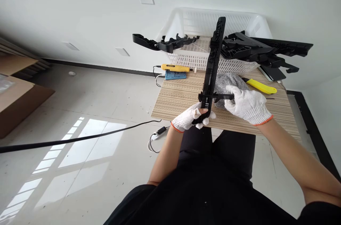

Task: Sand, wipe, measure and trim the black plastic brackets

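Observation:
A long black plastic part (214,61) stands on end over the near edge of a small wooden table (181,97). My left hand (190,118), in a white glove, is closed round its lower end. My right hand (246,104), also gloved, is closed on a thin black tool (222,96) whose tip rests against the part's side. A grey cloth (226,81) lies on the table just behind my right hand.
A white slatted basket (202,26) at the table's back holds several black plastic parts (247,49), some overhanging. A yellow utility knife (262,86), a yellow tool (174,67) on a blue pad lie nearby. A cable (80,139) crosses the floor; cardboard boxes (18,97) sit left.

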`<action>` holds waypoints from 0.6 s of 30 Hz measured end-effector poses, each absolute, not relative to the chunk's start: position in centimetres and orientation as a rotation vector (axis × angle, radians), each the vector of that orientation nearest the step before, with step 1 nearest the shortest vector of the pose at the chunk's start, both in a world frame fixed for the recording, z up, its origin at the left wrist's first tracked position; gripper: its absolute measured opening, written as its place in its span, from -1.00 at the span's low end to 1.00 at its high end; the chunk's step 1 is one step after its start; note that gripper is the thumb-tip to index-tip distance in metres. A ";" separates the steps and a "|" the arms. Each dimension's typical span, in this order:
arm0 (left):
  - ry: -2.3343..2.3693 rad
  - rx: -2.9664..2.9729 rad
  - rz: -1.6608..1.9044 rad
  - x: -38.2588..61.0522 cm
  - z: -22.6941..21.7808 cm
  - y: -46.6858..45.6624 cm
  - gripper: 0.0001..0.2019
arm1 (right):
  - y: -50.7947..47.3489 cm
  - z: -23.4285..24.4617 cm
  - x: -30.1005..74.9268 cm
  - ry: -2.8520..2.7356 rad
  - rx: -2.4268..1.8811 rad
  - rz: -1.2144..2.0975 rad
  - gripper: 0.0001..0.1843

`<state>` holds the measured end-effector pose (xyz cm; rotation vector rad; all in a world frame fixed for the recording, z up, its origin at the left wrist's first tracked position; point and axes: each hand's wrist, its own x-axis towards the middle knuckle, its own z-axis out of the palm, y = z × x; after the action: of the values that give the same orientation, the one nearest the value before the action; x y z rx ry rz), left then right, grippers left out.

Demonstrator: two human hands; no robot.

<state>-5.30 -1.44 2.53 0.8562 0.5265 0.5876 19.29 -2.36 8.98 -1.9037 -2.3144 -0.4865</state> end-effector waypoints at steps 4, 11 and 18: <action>0.529 0.835 0.596 -5.2 2.7 -1.5 -0.48 | -2.4 8.6 19.5 -2.339 -1.820 -0.485 -0.33; 0.530 0.808 0.592 -5.2 2.8 -1.4 -0.32 | -2.3 8.6 19.3 -2.343 -1.824 -0.473 -0.38; 0.532 0.805 0.587 -5.2 3.0 -1.4 -0.23 | -2.5 8.5 20.2 -2.339 -1.783 -0.487 -0.35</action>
<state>-5.17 -1.36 3.03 0.8049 0.5320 0.5872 20.17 -2.54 8.45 -1.7835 -2.3387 -0.4867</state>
